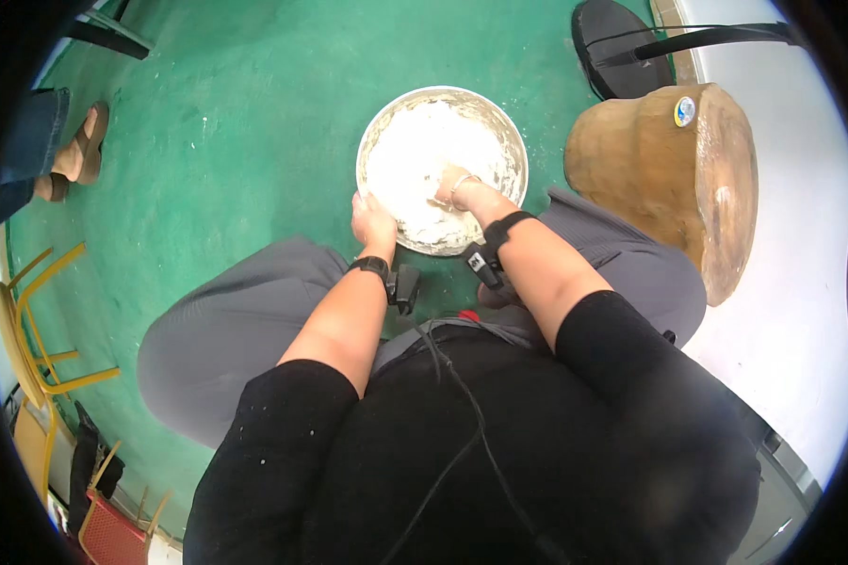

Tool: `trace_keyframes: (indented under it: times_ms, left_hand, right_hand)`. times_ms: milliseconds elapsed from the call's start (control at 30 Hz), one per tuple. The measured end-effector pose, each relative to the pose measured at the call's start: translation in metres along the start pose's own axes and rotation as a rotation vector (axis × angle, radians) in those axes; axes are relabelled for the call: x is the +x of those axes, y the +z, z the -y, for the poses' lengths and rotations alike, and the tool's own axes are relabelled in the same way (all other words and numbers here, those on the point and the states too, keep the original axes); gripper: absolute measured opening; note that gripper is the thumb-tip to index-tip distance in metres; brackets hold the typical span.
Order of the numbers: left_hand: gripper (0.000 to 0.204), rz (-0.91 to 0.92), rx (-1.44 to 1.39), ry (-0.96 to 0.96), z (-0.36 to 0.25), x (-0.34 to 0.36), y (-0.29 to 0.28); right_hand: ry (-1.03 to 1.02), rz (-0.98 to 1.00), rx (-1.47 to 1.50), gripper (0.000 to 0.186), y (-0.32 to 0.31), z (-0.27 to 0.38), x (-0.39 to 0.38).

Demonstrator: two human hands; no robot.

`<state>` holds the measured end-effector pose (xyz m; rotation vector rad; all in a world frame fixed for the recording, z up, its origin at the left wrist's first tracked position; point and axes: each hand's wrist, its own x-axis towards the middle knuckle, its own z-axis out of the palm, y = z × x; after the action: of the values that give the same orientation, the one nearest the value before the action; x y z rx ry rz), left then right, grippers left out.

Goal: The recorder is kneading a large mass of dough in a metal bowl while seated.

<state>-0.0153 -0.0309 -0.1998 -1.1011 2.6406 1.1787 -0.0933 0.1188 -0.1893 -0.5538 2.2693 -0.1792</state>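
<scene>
On my feed I see the left hand (pixel 374 226) gripping 1 bowl (pixel 519 151) by its rim and the right hand (pixel 453 182) in a white mass (pixel 403 158), its grasp untellable through glare.

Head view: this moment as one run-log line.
left hand: against near-left edge of metal bowl | right hand: in white powdery mass, fingertips hidden | metal bowl: on green floor | wooden stump: to right

White mixture (pixel 419 151), silvery bowl (pixel 519 160), green floor (pixel 236 141), grey trousers (pixel 231 330).

Black top (pixel 575 452), loose grey trousers (pixel 236 330)
</scene>
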Motion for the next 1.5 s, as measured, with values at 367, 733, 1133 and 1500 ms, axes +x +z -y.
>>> trace_keyframes:
  times_ms: [367,733,1133,1500]
  left_hand:
    - [0.047,0.156,0.065,0.028,0.009,0.001,-0.012]
    - [0.043,0.197,-0.012,-0.076,-0.026,-0.019,-0.011]
    - [0.034,0.295,0.144,0.388,-0.051,0.057,-0.019]
    - [0.032,0.197,-0.027,0.299,-0.059,0.003,-0.011]
  right_hand:
    - [0.47,-0.13,0.233,0.026,0.021,0.043,-0.099]
    - [0.562,-0.077,0.291,0.022,0.038,-0.006,-0.073]
    - [0.527,-0.174,0.14,0.023,0.061,-0.048,-0.039]
    - [0.245,-0.634,0.848,0.025,0.066,-0.088,-0.017]
